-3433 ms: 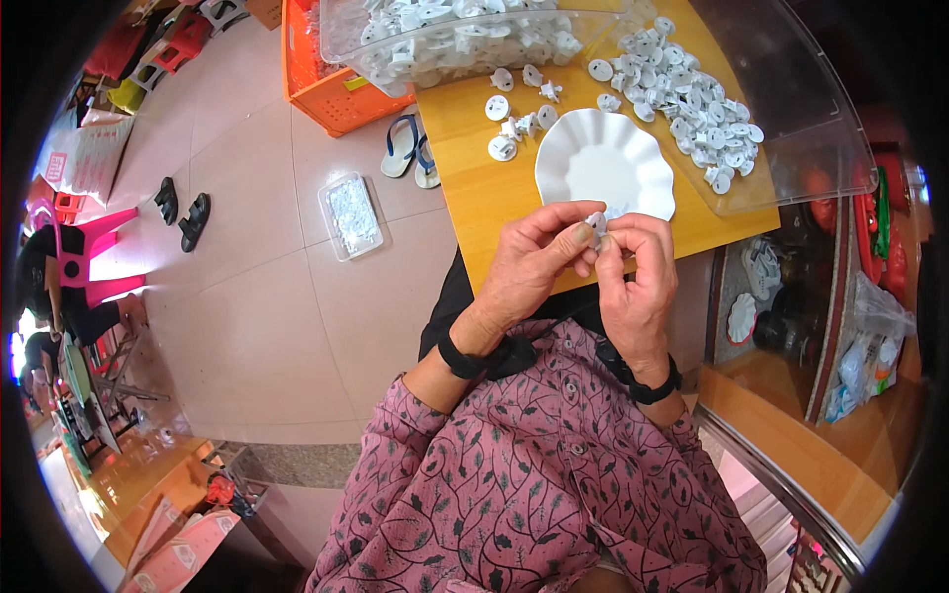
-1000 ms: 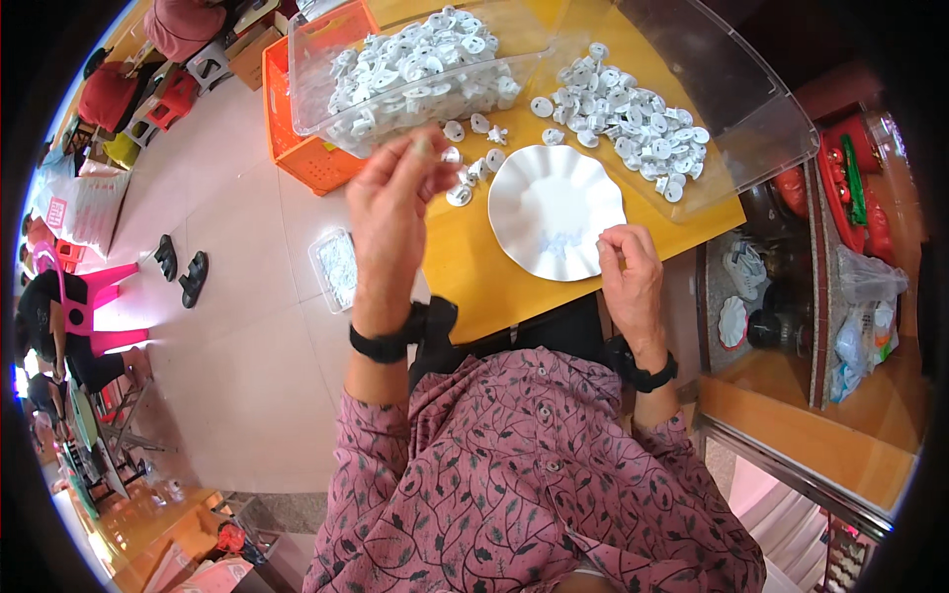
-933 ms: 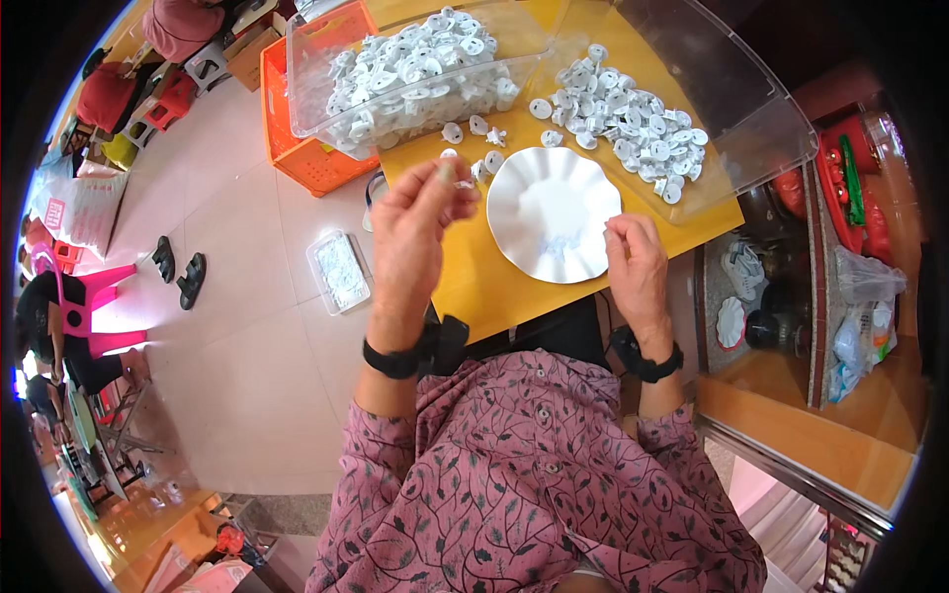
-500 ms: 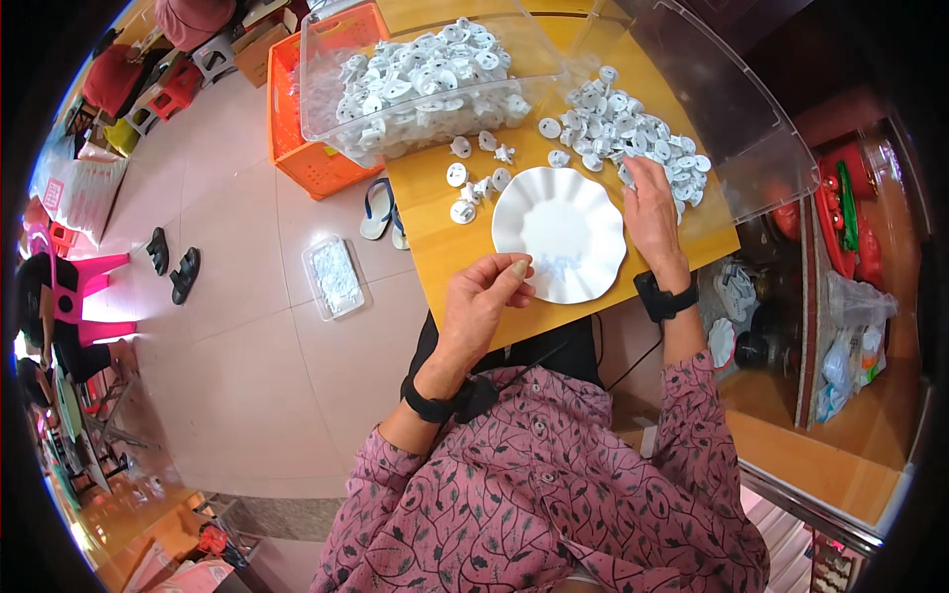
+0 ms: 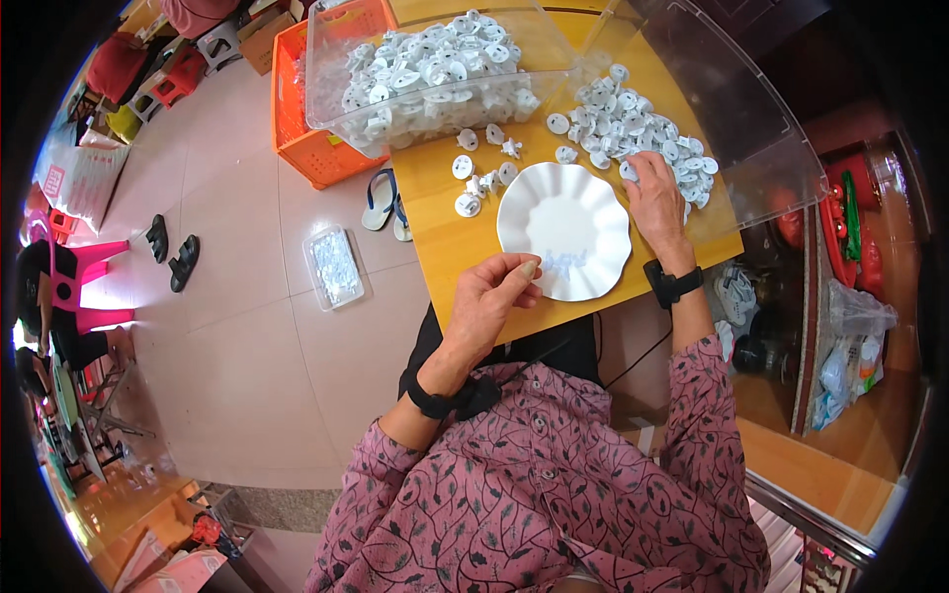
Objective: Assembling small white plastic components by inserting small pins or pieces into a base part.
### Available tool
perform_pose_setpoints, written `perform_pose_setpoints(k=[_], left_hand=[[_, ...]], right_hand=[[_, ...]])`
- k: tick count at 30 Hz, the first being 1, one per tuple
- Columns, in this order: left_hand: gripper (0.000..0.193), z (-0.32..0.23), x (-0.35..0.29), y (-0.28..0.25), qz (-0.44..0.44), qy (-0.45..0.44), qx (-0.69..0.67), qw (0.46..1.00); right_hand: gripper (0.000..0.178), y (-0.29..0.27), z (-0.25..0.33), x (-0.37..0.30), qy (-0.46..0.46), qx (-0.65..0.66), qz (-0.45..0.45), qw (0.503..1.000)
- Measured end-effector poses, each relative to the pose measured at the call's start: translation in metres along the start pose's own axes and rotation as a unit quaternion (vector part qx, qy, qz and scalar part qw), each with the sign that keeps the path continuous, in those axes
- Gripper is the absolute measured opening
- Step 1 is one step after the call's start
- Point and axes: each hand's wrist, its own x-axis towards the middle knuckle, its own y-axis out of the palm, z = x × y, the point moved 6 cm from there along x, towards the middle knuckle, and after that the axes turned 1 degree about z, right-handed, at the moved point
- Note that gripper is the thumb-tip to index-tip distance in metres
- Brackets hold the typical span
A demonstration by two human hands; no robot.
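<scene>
Left hand point(image 5: 481, 304) is pinched at white scalloped plate point(image 5: 563, 212), contents unclear. Right hand point(image 5: 657, 210) meets white disc-headed plastic parts point(image 5: 633, 126), grip indeterminable.

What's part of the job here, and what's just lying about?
In use, it seems:
white parts, at the right hand
white plate with translucent pieces, by the left hand
clear bin of similar parts

Probably lying about:
black sandals
blue-strapped flip-flops

the yellow table point(image 5: 445, 242) carries a scalloped white plate point(image 5: 563, 210), a few round white pieces point(image 5: 467, 205) left of it, a heaped clear bin point(image 5: 550, 78), and a bigger pile of pieces point(image 5: 618, 119) at upper right
</scene>
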Motion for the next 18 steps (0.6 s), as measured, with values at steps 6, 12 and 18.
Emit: perform_pose_setpoints(k=[6, 12, 18], left_hand=[[0.027, 0.0060, 0.0014, 0.0002, 0.002, -0.006, 0.000, 1.000], [0.027, 0.0079, 0.0007, -0.0003, -0.005, -0.011, -0.001, 1.000], [0.027, 0.0081, 0.0003, -0.0013, 0.000, -0.008, 0.000, 1.000]], right_hand=[[0.031, 0.0024, -0.0042, 0.0032, -0.014, -0.005, -0.018, 1.000], [0.028, 0.0038, -0.0073, 0.0038, -0.023, -0.001, -0.037, 0.999], [0.015, -0.0034, -0.0034, 0.0004, -0.034, -0.009, -0.074, 0.997]])
